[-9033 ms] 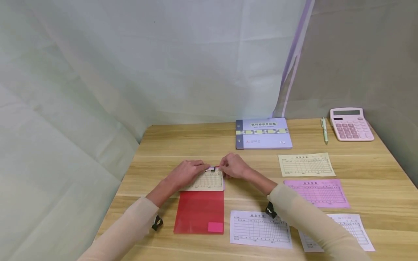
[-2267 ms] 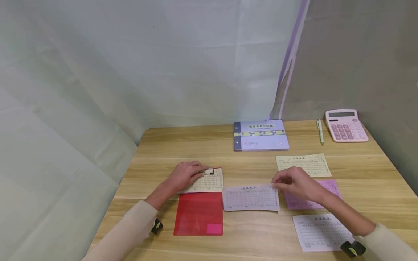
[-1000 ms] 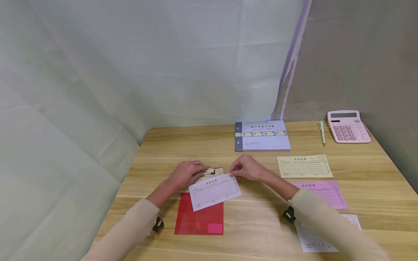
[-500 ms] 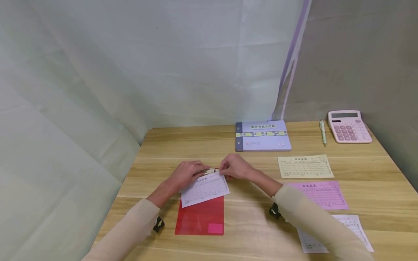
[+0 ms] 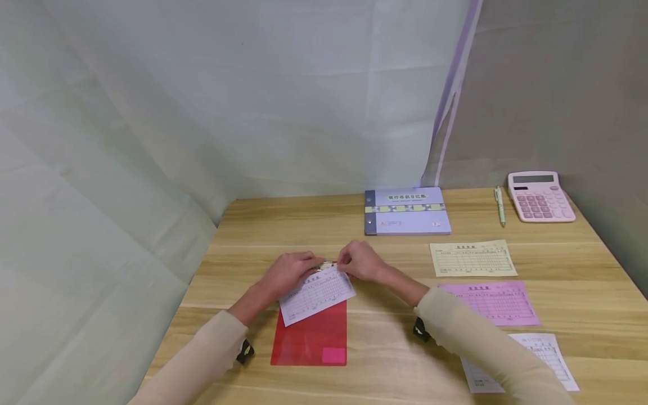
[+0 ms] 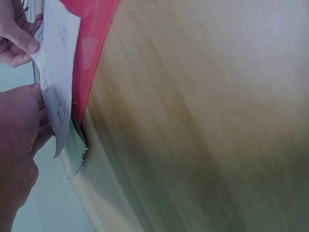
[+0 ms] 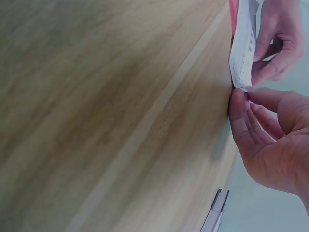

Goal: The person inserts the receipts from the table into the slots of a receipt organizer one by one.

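A red clipboard [image 5: 310, 337] with a pink label lies left of the middle in the head view. My left hand [image 5: 292, 275] grips the metal clip [image 5: 328, 265] at its top edge. Over the board, a white receipt slip [image 5: 316, 297] lies tilted, its upper edge up at the clip. My right hand [image 5: 361, 261] pinches the slip's top right corner between thumb and fingertips. In the left wrist view, other slips [image 6: 75, 152] show beneath the white slip [image 6: 60, 58], at the board's edge. The left fingertips are partly hidden behind the paper there.
To the right lie a yellow slip [image 5: 473, 259], a pink slip [image 5: 493, 304] and another white slip [image 5: 547, 354], partly under the right sleeve. A purple account book [image 5: 407, 211], a green pen [image 5: 500, 207] and a pink calculator [image 5: 540, 197] lie along the back of the wooden table [image 5: 395, 360].
The right hand took the white slip from the table's front middle and carried it left onto the clipboard, over the yellow slip. Lately it shifted only slightly. The left hand stayed at the clip.
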### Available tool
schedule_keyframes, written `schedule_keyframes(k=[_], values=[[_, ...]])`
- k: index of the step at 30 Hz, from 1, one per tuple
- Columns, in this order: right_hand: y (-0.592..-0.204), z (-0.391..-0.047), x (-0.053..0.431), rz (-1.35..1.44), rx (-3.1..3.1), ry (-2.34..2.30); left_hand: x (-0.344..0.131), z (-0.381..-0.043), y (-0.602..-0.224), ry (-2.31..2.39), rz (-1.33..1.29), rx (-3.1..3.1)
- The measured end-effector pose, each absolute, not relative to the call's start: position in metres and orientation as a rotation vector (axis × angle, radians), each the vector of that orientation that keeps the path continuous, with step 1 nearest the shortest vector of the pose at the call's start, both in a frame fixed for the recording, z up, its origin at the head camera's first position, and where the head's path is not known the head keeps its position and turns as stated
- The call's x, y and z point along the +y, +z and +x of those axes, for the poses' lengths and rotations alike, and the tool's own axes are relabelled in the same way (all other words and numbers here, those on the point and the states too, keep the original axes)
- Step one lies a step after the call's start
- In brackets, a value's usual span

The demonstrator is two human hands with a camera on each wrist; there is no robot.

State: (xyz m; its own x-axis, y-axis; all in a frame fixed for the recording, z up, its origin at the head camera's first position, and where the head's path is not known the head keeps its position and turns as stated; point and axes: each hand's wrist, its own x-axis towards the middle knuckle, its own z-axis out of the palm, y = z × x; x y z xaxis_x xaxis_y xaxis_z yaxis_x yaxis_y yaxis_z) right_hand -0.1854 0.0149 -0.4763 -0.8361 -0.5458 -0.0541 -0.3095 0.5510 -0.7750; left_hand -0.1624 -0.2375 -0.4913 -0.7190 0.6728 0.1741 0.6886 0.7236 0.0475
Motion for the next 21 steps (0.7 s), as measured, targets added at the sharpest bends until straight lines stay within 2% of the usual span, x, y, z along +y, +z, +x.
schedule_keyframes(k=[6,21], values=[[-0.4755,-0.1831,0.0131,-0.704,2.536,-1.138,-0.2366,-0.1610,-0.4917,-0.071,-1.145,-2.727],[-0.4729,-0.1853,0.0118,-0.664,2.535,-1.077,-0.2345,-0.1635,-0.4852,-0.175,-1.103,-2.816]])
